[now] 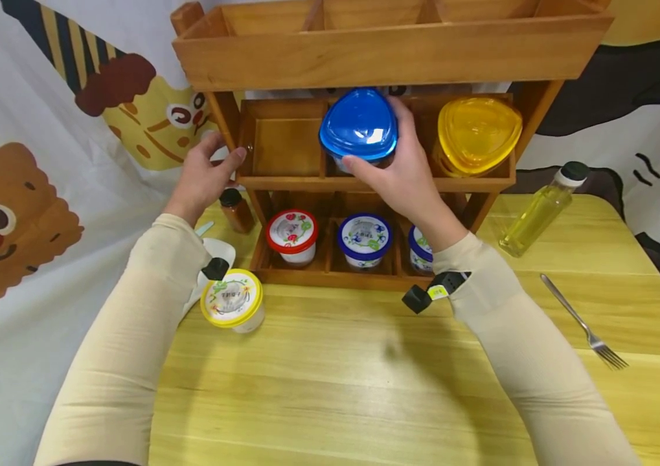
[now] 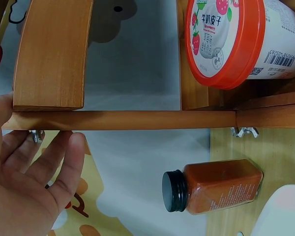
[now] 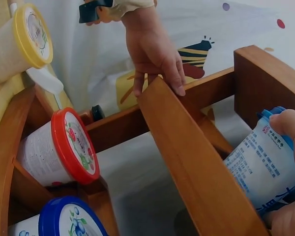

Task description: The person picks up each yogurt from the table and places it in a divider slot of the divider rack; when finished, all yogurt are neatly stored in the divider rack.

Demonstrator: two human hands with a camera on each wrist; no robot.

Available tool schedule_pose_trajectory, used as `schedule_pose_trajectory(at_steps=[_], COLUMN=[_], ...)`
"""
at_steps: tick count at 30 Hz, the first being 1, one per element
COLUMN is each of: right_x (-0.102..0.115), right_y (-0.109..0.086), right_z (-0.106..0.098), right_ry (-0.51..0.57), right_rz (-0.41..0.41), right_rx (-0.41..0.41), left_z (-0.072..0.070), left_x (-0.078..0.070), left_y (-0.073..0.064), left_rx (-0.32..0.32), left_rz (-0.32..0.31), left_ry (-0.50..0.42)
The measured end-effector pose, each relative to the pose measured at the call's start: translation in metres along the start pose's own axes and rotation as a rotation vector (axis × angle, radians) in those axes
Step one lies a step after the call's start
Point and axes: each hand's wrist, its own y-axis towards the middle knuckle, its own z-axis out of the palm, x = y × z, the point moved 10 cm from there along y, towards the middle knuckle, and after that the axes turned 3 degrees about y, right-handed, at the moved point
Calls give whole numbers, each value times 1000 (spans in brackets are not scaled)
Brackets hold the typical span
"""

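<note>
My right hand [image 1: 408,171] grips a blue-lidded tub [image 1: 359,123] in the middle compartment of the shelf's middle tier, thumb at the front and fingers round its far right side. In the right wrist view, the tub's printed white and blue wall [image 3: 260,164] shows beside the thumb. With thumb and fingers on either side, my left hand [image 1: 198,178] holds the left side of the wooden shelf [image 1: 388,58]. A yellow-lidded tub [image 1: 478,133] stands in the right compartment of that tier. The left compartment [image 1: 289,145] shows its bare floor.
On the bottom tier are a red-lidded cup [image 1: 293,233] and two blue-lidded cups [image 1: 364,236]. A spice bottle [image 1: 238,210], a yellow-lidded cup [image 1: 233,301] and a white utensil [image 1: 219,249] lie left. To the right are an oil bottle [image 1: 542,210] and a fork [image 1: 583,327].
</note>
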Motion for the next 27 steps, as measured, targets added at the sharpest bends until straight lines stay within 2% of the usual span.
schedule_pose_trajectory(at_steps=[13,27], right_x=[-1,0], right_y=[1,-1], right_z=[5,8], right_ry=[-58,5], right_rz=[3,15], right_rx=[2,30], left_z=[-1,0], left_x=[-4,-1], left_y=[0,0], left_rx=[-15,-3], left_rz=[35,3], left_ry=[-1,8])
